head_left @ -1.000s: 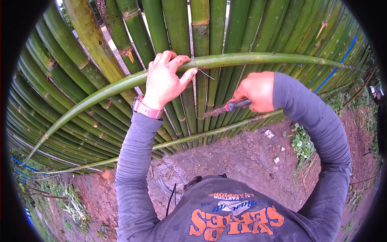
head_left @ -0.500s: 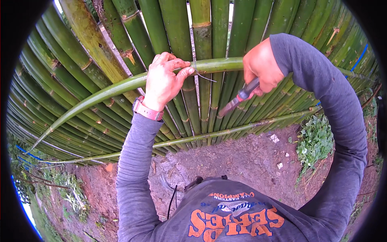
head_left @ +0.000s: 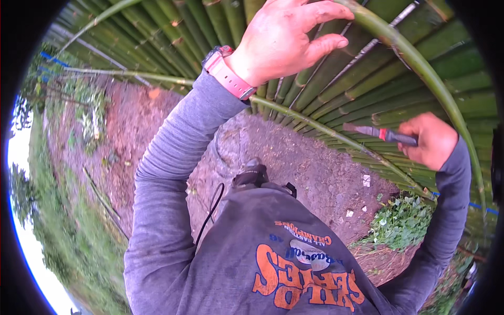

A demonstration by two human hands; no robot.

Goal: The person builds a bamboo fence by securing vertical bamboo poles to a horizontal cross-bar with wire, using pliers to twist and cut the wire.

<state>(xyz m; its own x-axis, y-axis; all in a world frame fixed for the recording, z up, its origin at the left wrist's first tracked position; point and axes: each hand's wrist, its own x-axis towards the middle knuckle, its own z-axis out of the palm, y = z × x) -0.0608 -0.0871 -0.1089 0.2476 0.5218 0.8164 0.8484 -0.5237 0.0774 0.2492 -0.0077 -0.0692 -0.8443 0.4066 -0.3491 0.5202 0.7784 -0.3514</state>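
My right hand (head_left: 428,139), gripping the red-collared tool (head_left: 380,134), has dropped from the bamboo pole (head_left: 429,69) (left hand (head_left: 289,42): hold unclear), so the tool isn't working it.

An outdoor work site in daylight: a close-set row of long green bamboo poles (head_left: 195,25) borders bare, reddish-brown earth (head_left: 310,149), with a clump of leafy green plants (head_left: 401,224) at its edge, green grass (head_left: 79,236) and bright white sky (head_left: 41,265) beyond.
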